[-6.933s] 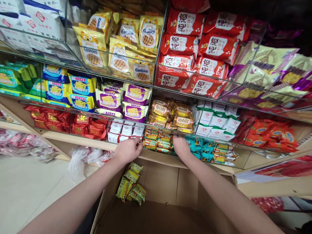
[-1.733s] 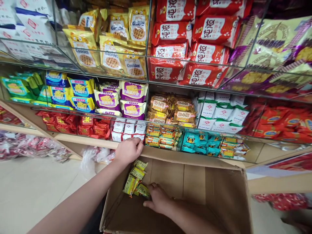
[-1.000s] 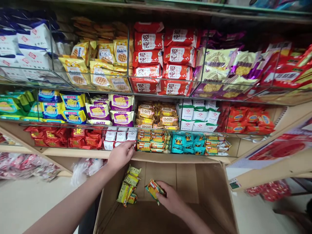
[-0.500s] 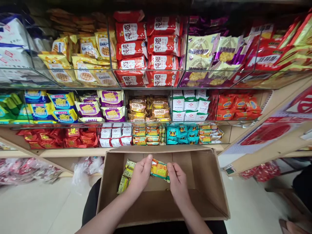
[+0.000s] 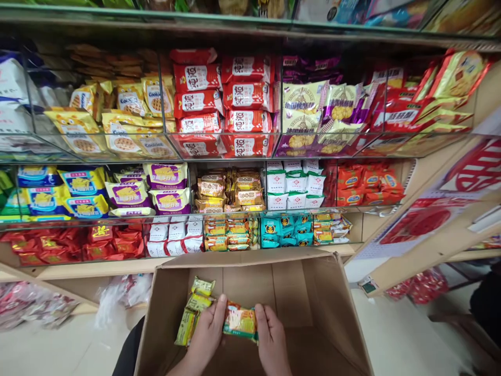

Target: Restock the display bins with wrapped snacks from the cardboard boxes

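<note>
Clock read from orange-and-green packet point(image 5: 239, 321). At 9 to 10, clear plastic bag point(image 5: 110, 308), bunched below the lowest tier, purpose unclear. Up at 10, yellow-and-blue packs point(image 5: 84, 196), stacked behind clear panel point(image 5: 90, 222), probably to stop sliding out. Next, cardboard box point(image 5: 162, 308), open side up, set low in front of shelf edge point(image 5: 113, 269), presumably for short reach. Inside, at 9 to 10, green packets point(image 5: 190, 321), heaped along left wall, maybe bunched there to stay out of the way. Just beside heap, left hand point(image 5: 209, 326), clamped on left end of orange-and-green packet, thumb uppermost; can't tell about contact with heap. At 12, look-alike small packets point(image 5: 230, 233) in lowest tier, rows tightly stacked, likely to save space. Orange-and-green packet itself between both hands, over box interior, roughly level; probably pinched at ends to keep middle flat and visible. At 3 to 4, right hand point(image 5: 271, 334), clamped on right end, thumb near top edge. At 1, teal packets point(image 5: 285, 230), own compartment, likely sorted by kind.
</note>
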